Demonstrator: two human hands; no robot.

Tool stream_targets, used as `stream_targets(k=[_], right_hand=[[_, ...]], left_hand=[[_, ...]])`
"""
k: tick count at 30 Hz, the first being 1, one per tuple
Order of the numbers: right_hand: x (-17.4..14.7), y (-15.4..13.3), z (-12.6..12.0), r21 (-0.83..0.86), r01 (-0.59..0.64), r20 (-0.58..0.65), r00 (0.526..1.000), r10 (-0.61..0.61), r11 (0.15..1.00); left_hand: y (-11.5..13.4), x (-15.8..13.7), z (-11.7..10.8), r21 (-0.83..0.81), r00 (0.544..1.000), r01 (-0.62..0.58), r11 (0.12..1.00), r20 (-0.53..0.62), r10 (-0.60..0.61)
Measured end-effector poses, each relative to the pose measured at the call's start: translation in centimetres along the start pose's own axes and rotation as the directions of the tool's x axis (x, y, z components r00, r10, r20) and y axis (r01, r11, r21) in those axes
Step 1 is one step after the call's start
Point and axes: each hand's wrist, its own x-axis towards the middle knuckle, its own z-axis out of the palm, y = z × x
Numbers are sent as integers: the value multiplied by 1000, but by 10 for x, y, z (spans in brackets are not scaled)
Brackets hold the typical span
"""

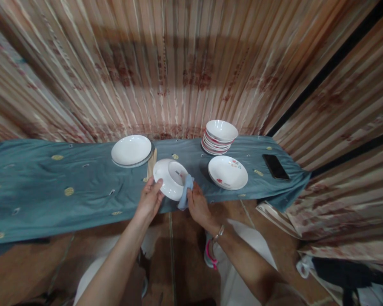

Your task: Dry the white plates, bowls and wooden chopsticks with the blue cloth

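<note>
A white plate (163,177) is held tilted over the front of the table, its underside with the foot ring turned up toward me. My left hand (150,197) grips its left edge, thumb on top. At the plate's right edge, my right hand (196,202) is closed on a light blue cloth (187,191), which touches the rim. Several wooden chopsticks (152,165) lie just behind the plate, partly hidden by it. To their left sits a short stack of white plates (131,149).
A teal tablecloth (92,182) with yellow motifs covers the long table. On the right are flower-patterned plates (228,172), a stack of red-banded bowls (219,137) and a black phone (275,166). Pleated curtains (178,72) hang behind; a dark pole (319,72) slants at right.
</note>
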Motion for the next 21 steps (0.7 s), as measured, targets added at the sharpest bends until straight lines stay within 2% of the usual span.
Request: stream_targets(k=[4, 11, 17, 21], right_hand=[[-9, -6, 3, 1, 0, 38, 999, 0, 1000], [-15, -13, 5, 19, 71, 38, 997, -72, 997], [-14, -22, 1, -14, 223, 82, 972, -221, 975], [-5, -31, -3, -20, 281, 130, 952, -276, 959]], left_hand=[[-2, 4, -3, -30, 999, 1, 1000, -40, -2], [-4, 7, -5, -46, 1000, -12, 999, -26, 11], [-2, 5, -2, -31, 1000, -10, 999, -20, 9], [-4, 1, 3, -7, 1000, -22, 1000, 8, 22]])
